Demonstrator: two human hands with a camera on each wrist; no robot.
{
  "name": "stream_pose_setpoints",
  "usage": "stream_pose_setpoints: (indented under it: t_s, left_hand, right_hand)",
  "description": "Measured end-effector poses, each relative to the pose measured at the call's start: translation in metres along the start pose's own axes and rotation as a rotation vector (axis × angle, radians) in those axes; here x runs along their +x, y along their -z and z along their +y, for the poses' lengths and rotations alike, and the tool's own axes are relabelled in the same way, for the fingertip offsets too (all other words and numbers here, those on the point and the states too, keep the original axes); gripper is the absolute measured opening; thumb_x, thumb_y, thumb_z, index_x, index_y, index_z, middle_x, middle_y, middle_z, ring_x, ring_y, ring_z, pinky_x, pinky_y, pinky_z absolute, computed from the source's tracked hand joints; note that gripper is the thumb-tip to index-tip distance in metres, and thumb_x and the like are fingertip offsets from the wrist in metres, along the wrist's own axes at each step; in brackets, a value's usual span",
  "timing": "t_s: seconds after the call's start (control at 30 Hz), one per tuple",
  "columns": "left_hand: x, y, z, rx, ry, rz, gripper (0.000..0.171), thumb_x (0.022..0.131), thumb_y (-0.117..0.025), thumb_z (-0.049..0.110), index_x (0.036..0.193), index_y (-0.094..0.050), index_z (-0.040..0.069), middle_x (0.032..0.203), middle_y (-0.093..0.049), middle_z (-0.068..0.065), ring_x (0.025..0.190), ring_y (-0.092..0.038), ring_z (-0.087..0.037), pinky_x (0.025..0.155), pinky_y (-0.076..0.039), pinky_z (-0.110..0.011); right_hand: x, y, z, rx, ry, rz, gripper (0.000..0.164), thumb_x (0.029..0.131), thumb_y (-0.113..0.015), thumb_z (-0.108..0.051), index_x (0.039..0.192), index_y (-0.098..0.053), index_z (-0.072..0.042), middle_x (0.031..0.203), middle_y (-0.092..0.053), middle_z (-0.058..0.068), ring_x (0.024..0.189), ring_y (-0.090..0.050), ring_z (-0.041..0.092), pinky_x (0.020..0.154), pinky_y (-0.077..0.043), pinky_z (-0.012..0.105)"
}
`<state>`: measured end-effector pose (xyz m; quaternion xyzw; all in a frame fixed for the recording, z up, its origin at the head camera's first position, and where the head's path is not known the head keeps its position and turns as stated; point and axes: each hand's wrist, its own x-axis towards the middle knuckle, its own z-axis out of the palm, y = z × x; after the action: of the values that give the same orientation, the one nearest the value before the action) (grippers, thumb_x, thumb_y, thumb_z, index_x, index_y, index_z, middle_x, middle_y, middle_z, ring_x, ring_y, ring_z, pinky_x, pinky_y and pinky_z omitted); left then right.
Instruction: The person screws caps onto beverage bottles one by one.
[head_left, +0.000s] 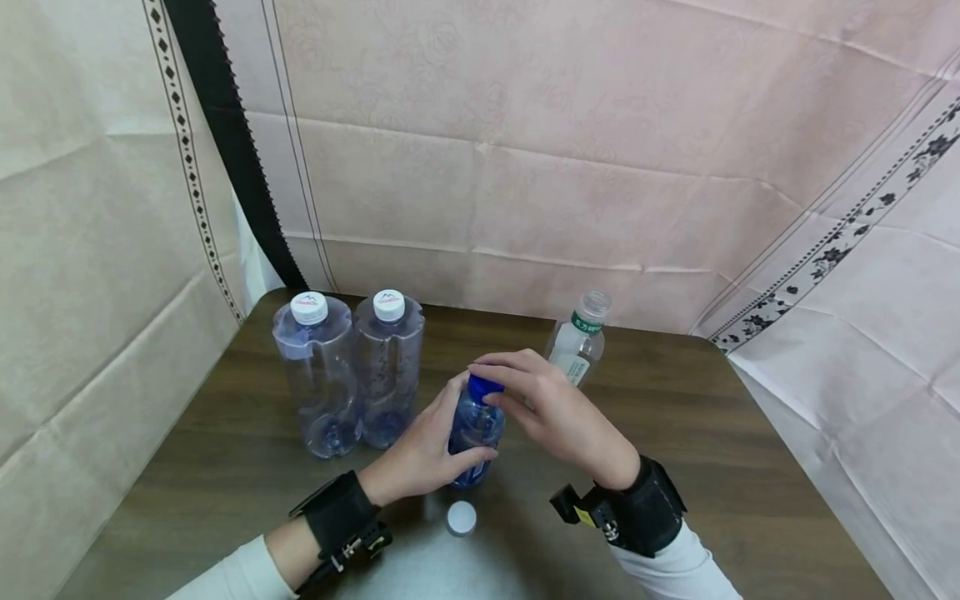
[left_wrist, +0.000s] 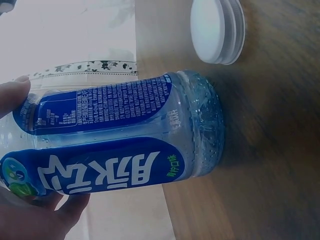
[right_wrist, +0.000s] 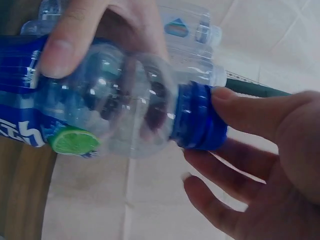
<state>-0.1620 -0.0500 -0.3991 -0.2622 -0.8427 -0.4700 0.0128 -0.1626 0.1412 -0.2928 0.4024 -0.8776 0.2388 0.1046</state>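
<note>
My left hand [head_left: 423, 458] grips a clear drink bottle with a blue label [left_wrist: 110, 135], which stands roughly upright in front of me. In the right wrist view a green lime slice is printed on that label. On the bottle's neck sits a blue cap [right_wrist: 202, 117]. Thumb and fingers of my right hand [head_left: 551, 408] pinch this cap from above and the side. Just in front of the bottle, a loose white cap [head_left: 461, 518] rests on the table, and it shows larger in the left wrist view.
Two large clear bottles [head_left: 321, 383] [head_left: 388, 367] with white caps stand side by side at the left. Behind my right hand is a capless clear bottle [head_left: 577, 343] with a green neck ring. Pale cloth [head_left: 480, 167] hangs behind the wooden table [head_left: 712, 467].
</note>
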Motion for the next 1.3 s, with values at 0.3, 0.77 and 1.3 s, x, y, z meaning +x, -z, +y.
stream_pose_setpoints:
  t_s: [0.3, 0.77, 1.3]
  left_hand:
    - [0.0, 0.0, 0.0, -0.008, -0.002, -0.004, 0.095, 0.082, -0.076, 0.036, 0.151, -0.011, 0.027, 0.151, -0.035, -0.007, 0.133, -0.048, -0.03, 0.104, -0.044, -0.055]
    - [0.0, -0.001, -0.001, 0.002, -0.037, -0.003, 0.095, 0.084, -0.075, 0.033, 0.152, -0.009, 0.029, 0.15, -0.035, -0.008, 0.132, -0.048, -0.028, 0.107, -0.044, -0.051]
    - [0.0, 0.0, 0.0, -0.013, -0.006, -0.003, 0.095, 0.082, -0.076, 0.038, 0.152, -0.012, 0.025, 0.148, -0.039, -0.007, 0.132, -0.049, -0.029, 0.104, -0.044, -0.056]
  right_hand:
    - [0.006, -0.025, -0.002, -0.151, -0.144, 0.284, 0.045, 0.075, -0.08, -0.042, 0.103, -0.067, -0.009, 0.089, -0.06, 0.0, 0.085, -0.052, 0.012, 0.069, -0.054, 0.021]
    - [0.014, -0.042, -0.012, -0.282, -0.363, 0.391, 0.053, 0.074, -0.076, -0.057, 0.091, -0.056, -0.011, 0.076, -0.056, 0.001, 0.068, -0.048, 0.014, 0.055, -0.039, 0.021]
    - [-0.006, 0.005, 0.004, 0.213, -0.059, -0.059, 0.065, 0.089, -0.069, -0.016, 0.147, -0.039, -0.021, 0.152, -0.042, 0.0, 0.137, -0.046, 0.018, 0.108, -0.045, 0.039]
